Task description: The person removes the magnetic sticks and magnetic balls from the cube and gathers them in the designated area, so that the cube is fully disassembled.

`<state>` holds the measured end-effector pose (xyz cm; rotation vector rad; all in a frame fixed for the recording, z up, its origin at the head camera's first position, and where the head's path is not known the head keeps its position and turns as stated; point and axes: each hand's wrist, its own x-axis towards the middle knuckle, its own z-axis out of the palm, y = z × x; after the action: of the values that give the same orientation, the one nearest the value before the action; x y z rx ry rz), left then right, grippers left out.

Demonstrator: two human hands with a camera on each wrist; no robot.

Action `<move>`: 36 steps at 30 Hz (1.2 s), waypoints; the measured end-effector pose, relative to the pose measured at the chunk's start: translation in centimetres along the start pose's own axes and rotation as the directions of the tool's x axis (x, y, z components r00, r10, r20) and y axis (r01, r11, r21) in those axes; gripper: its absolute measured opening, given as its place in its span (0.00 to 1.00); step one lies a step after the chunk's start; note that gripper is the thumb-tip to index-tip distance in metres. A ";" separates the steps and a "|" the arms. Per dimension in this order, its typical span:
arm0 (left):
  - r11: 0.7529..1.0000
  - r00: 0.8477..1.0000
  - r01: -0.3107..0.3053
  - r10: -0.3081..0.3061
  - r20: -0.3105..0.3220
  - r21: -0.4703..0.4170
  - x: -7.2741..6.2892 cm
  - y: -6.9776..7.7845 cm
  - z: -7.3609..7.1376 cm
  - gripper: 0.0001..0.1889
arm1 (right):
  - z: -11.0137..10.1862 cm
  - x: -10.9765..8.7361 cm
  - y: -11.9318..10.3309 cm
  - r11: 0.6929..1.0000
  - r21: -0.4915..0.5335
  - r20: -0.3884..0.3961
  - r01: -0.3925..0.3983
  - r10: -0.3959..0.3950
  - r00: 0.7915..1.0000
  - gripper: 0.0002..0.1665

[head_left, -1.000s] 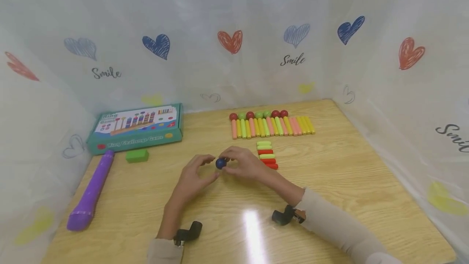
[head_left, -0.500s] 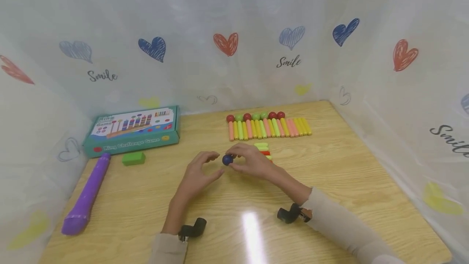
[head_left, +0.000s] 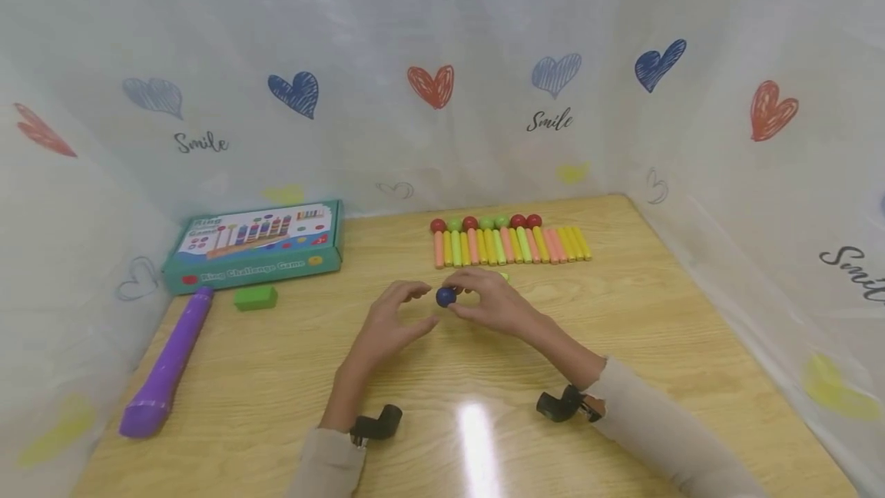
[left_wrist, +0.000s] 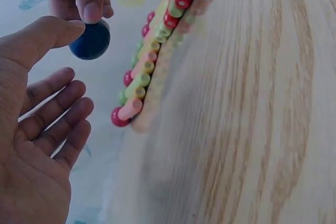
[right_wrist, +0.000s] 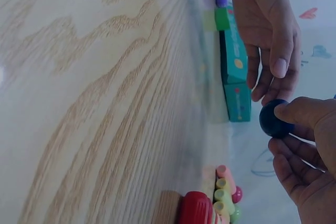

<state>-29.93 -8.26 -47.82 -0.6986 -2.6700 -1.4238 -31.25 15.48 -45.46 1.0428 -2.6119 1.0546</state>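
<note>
A small dark blue ball (head_left: 445, 297) is pinched between the thumb and fingers of my right hand (head_left: 494, 302), above the wooden table. Just left of it, my left hand (head_left: 390, 323) has its thumb and fingers spread apart, palm towards the ball. In the right wrist view the right thumb presses on the blue ball (right_wrist: 272, 121), and the other hand's fingers are close to it. The left wrist view shows the left thumb tip overlapping the ball's edge; whether it touches is unclear. Behind the right hand, one yellow-green short stick (head_left: 505, 277) peeks out.
Upright against the back runs a row of coloured sticks (head_left: 515, 246), with red and green balls (head_left: 470, 222) behind them. At left are a teal game box (head_left: 252, 267), a green block (head_left: 256, 297) and a purple microphone (head_left: 166, 367). Plastic sheets enclose the wooden table (head_left: 608, 313).
Both hands have shifted right and slightly away, the blue ball moving with the right hand. The short red and yellow-green sticks have become mostly hidden behind that hand.
</note>
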 end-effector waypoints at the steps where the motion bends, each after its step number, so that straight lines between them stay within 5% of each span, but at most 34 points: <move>1: 1.000 1.000 -0.002 0.002 0.001 0.003 0.1 0.1 0.1 0.27 | -0.2 -0.1 0.0 1.000 -0.007 0.003 -0.007 0.007 1.000 0.18; 19: 0.999 0.999 -0.019 0.020 0.026 -0.048 3.3 2.2 2.3 0.26 | -2.9 -1.4 1.8 0.999 -0.010 -0.053 -0.032 0.032 0.998 0.22; 36: 1.000 0.997 -0.012 0.013 0.080 -0.007 7.0 3.6 3.4 0.28 | -5.5 -1.3 3.9 0.995 -0.028 -0.034 -0.091 0.090 0.995 0.19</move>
<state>-34.20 -1.23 -45.32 -0.7882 -2.7165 -1.4319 -33.45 21.77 -44.02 0.9005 -2.6625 1.0390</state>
